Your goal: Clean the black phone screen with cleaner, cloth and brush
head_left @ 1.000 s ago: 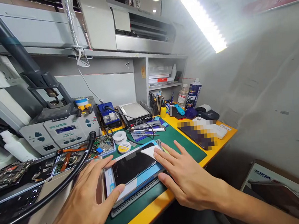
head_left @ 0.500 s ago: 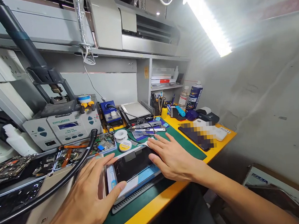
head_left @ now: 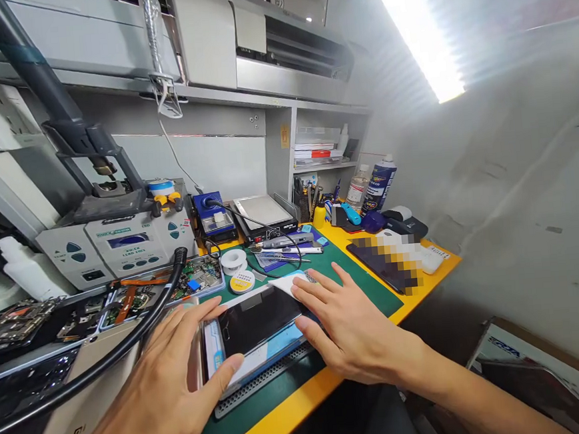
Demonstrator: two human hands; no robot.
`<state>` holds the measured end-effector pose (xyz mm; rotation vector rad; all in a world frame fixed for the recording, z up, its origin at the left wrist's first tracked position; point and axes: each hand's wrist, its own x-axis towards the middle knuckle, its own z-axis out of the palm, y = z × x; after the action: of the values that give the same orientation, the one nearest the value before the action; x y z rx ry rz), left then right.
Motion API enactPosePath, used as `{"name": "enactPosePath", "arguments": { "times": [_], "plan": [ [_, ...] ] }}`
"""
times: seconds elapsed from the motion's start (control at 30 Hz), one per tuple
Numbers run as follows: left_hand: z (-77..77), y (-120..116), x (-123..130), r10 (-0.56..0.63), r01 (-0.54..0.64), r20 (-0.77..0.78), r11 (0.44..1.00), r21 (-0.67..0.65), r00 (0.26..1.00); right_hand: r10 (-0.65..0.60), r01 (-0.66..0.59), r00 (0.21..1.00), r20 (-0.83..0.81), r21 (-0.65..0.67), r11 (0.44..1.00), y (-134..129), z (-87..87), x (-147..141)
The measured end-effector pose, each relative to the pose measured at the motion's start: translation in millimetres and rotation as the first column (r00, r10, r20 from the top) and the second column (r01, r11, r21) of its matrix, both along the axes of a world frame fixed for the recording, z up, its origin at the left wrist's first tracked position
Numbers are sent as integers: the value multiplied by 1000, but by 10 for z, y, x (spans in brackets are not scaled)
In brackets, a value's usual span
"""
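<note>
A smartphone (head_left: 258,324) with a dark screen lies on a flat white-and-blue box (head_left: 280,349). Beneath the box, a perforated metal plate (head_left: 255,383) rests on the green mat (head_left: 370,284). My left hand (head_left: 166,374) is at the box's left end, fingers apart, with the thumb by the near edge and the index finger by the far corner. Fingers stretched, my right hand (head_left: 348,326) lies over the right end of the box and phone. It covers part of that end. A white corner (head_left: 287,283) shows beside its fingertips.
A thick black hose (head_left: 142,329) runs past my left hand, over a gold phone back (head_left: 89,386). Circuit boards (head_left: 201,275), a solder spool (head_left: 233,261) and a round yellow-labelled tin (head_left: 242,281) stand behind. To the right lies a dark phone (head_left: 381,263).
My right hand has slid a little to the right and toward me, uncovering more of the white corner and the phone's right end. The left hand stays at the box's left end.
</note>
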<state>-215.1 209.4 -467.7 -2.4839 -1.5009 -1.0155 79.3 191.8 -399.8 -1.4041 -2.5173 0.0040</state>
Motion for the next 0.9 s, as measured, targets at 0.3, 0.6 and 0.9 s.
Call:
{"name": "enactPosePath", "arguments": {
  "times": [0.3, 0.6, 0.9],
  "plan": [
    [4, -4, 4, -5, 6, 16, 1000, -17, 1000, 8, -8, 999, -37, 1, 1000, -15, -26, -3],
    [3, -19, -5, -28, 28, 30, 1000, 7, 999, -18, 18, 999, -44, -12, 1000, -221, -49, 57],
    [-11, -6, -4, -12, 12, 21, 1000, -15, 1000, -5, 5, 997, -76, 5, 1000, 188, -46, -48]
  ]
}}
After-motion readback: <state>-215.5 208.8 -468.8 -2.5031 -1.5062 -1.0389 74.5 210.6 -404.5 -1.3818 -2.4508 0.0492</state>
